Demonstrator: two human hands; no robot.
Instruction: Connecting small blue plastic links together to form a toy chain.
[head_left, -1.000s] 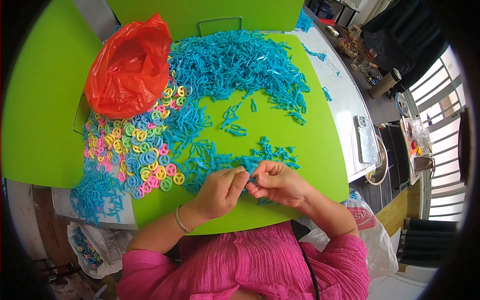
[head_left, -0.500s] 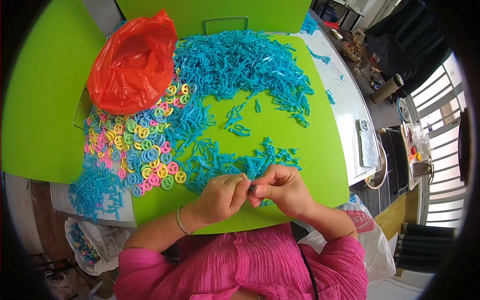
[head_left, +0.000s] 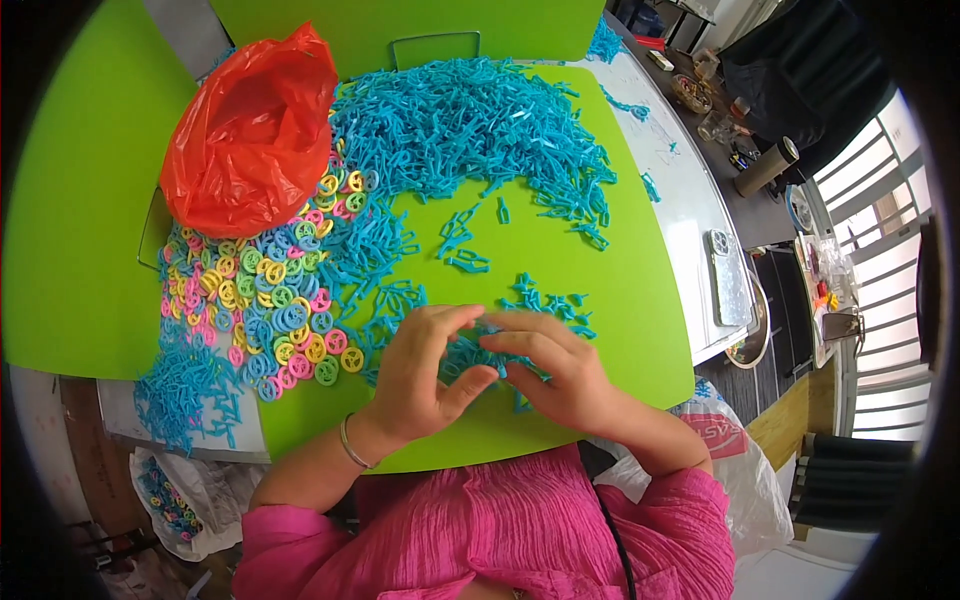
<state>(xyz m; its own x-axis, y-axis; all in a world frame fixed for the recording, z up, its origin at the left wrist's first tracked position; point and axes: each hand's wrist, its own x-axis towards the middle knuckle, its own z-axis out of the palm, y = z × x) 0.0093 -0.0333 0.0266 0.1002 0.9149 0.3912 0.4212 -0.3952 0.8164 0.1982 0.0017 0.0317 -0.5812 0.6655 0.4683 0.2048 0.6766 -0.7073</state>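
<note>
My left hand (head_left: 425, 375) is open over the near edge of a loose heap of small blue plastic pieces, its thumb apart from the curved fingers. Facing it, my right hand (head_left: 560, 375) has its fingers spread and partly smeared by motion. A small blue piece (head_left: 503, 370) shows at the lower right fingertip, perhaps lying in the heap behind. Beneath and between my hands are more blue plastic pieces (head_left: 462, 355), partly hidden. Small pronged blue pieces (head_left: 540, 300) lie scattered beyond my right hand.
A large heap of blue pieces (head_left: 470, 120) covers the far green board (head_left: 620, 270). Pastel plastic rings (head_left: 285, 310) are piled at the left, below a red plastic bag (head_left: 250, 150). A phone (head_left: 730, 280) lies on the white table at the right.
My hands were pinched together around something small. They have since parted, with fingers opened, and moved slightly up over the blue pieces. The whole view has shifted a little.
</note>
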